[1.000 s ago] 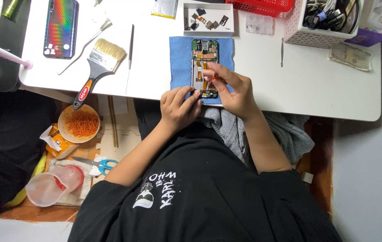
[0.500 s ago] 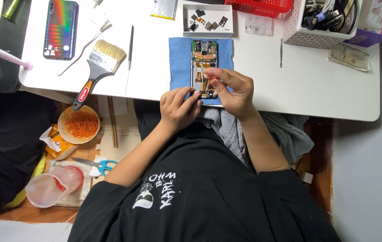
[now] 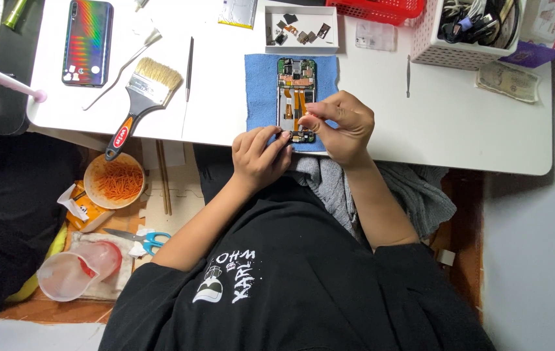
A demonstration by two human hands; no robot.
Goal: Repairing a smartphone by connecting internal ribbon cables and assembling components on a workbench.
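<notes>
In the head view, one opened phone (image 3: 296,99) is laid on one blue cloth (image 3: 261,91), apparently so it is cushioned and kept from sliding. Its lower edge is pinched by the left hand (image 3: 259,158), seemingly to steady it. At 3 o'clock of the phone, the right hand (image 3: 342,127) is curled, fingertips pressed on the lower internals. One brush (image 3: 141,97) lies at 9 o'clock, one parts tray (image 3: 301,29) at 12.

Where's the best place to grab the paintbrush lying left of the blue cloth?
Grip the paintbrush by its black handle with the red end, coming from the table's near edge. The handle angles down-left and overhangs that edge, so fingers can close round it; the bristles point away, toward the rainbow-backed phone.
</notes>
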